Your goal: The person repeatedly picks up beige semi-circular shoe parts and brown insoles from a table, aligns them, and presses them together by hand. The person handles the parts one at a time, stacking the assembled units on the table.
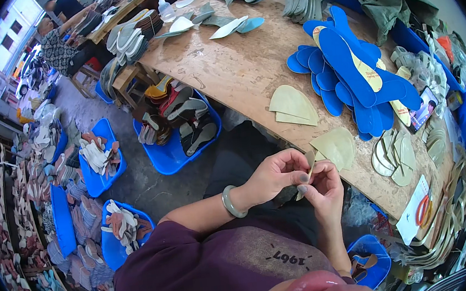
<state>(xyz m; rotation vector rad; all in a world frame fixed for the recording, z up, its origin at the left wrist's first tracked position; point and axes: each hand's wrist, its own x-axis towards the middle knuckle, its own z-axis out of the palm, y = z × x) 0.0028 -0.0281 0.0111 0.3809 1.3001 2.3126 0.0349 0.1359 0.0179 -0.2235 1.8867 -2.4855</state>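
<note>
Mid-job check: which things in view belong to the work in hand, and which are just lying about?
Likely part of the job:
thin beige piece, pinched between left hand and right hand
matching beige pieces beside them

Seemingly just lying about:
phone
red-handled scissors
squeeze bottle

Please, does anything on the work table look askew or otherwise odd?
Yes, mildly: the blue insoles on the right lie in a loose, crisscrossed heap, pointing different ways, while the grey pieces farther back are stacked quite evenly. The tabletop also shows whitish marks; I cannot tell whether they are scuffs or stains.
</note>
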